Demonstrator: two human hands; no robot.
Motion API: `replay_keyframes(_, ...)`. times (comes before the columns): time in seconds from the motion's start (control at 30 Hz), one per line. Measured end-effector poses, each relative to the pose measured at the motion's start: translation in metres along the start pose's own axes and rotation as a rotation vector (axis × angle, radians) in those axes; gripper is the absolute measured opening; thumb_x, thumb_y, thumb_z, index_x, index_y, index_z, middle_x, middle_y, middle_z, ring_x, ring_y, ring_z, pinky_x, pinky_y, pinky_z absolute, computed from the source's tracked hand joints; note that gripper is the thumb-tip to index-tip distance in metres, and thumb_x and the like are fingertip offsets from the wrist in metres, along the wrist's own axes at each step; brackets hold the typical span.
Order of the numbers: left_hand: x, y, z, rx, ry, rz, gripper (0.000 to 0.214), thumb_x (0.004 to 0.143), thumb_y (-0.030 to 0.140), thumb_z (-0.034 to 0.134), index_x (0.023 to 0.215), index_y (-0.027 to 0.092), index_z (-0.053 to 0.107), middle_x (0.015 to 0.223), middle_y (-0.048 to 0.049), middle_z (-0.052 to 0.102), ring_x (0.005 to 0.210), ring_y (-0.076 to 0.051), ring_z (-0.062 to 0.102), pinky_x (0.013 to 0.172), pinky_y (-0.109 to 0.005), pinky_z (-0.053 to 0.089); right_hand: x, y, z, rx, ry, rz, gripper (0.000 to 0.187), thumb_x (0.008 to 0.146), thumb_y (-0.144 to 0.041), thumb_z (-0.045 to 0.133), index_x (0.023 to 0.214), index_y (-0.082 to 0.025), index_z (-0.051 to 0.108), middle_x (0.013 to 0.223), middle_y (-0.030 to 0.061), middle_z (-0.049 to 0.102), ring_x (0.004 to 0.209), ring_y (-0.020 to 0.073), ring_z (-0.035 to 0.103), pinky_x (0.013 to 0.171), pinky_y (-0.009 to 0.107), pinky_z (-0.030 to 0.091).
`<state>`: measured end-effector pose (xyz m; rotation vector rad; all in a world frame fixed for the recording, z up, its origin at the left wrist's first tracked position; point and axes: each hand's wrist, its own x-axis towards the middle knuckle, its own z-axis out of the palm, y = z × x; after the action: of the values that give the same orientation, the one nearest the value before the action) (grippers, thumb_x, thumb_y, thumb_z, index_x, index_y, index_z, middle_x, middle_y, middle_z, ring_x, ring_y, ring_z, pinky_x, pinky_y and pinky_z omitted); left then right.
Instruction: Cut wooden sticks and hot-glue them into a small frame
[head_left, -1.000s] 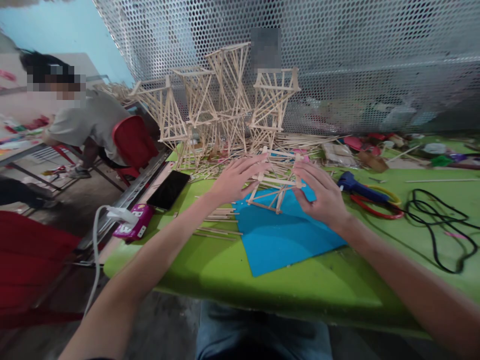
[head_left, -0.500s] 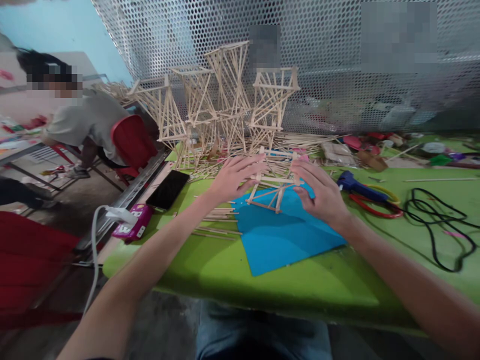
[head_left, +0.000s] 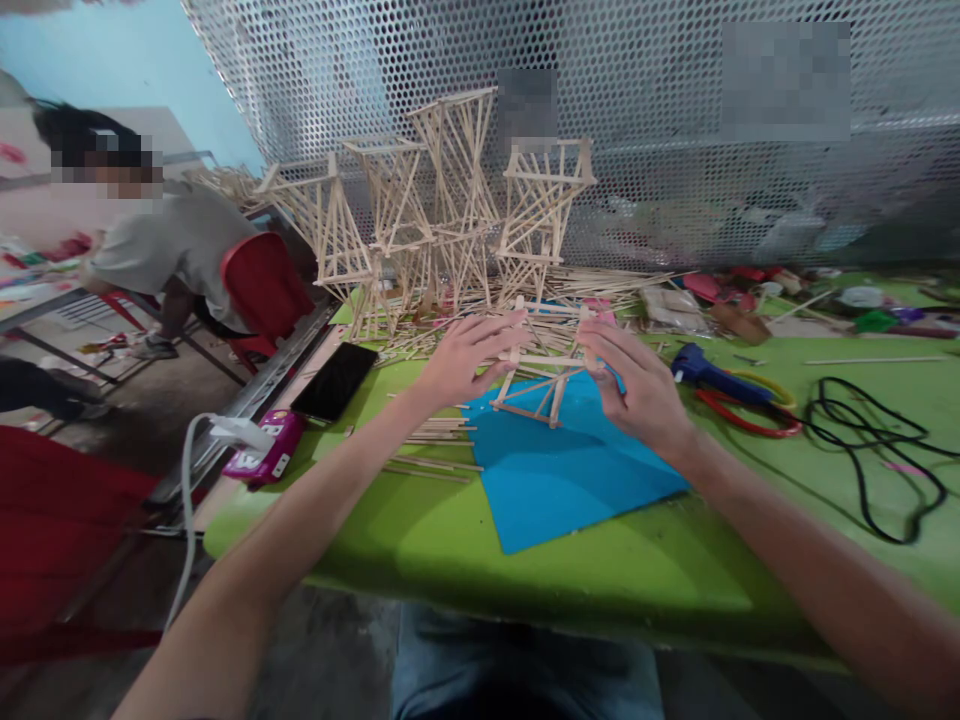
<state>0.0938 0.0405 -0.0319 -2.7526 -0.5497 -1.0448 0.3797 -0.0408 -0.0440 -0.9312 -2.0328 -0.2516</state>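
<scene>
Head view: a braced stick frame [head_left: 546, 361], seemingly less built-up than the towers [head_left: 472, 180] behind.
Left hand [head_left: 472, 355] and right hand [head_left: 637, 380] grip its opposite sides over the blue sheet [head_left: 570, 490]; several joints look made, loose sticks [head_left: 442, 430] lie unattached.

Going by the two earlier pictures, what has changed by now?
Very little: the top of the small stick frame has shifted slightly to the left, and the fingers of the left hand and right hand with it. Nothing was visibly taken up or let go. The blue sheet, glue gun and phone stayed as they were.
</scene>
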Motion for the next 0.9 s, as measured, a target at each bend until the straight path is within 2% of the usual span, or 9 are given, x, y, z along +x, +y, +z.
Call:
replay_keyframes(0.5,0.0007,-0.0028,0.0014,-0.011,0.01,-0.008,0.045,0.106,0.05,0.044,0.143,0.029,0.06,0.156,-0.0065,0.054,0.126,-0.024,0.064,0.101,-0.043,0.048,0.0012,0.0003,0.0014,0.018,0.015,0.005,0.045,0.104,-0.026,0.047,0.148,-0.028,0.057,0.151,0.0076,0.06,0.14,0.0303,0.056,0.118,0.055,0.047)
replay_keyframes(0.77,0.0001,-0.0017,0.0015,-0.038,0.045,0.006,0.044,0.106,0.046,0.047,0.145,0.028,0.058,0.155,-0.0073,0.055,0.132,-0.025,0.062,0.104,-0.043,0.05,0.0014,-0.0008,0.001,0.002,0.015,0.0,0.046,0.103,-0.025,0.049,0.149,-0.028,0.055,0.15,0.0086,0.06,0.14,0.0306,0.056,0.118,0.056,0.047)
replay_keyframes(0.9,-0.0005,-0.0012,0.0014,-0.045,0.024,-0.004,0.045,0.106,0.046,0.046,0.146,0.029,0.057,0.156,-0.0078,0.054,0.134,-0.026,0.061,0.107,-0.046,0.05,0.0006,-0.0001,0.0014,0.005,0.015,-0.007,0.047,0.103,-0.025,0.049,0.149,-0.029,0.055,0.15,0.0086,0.06,0.14,0.0306,0.056,0.118,0.055,0.048)
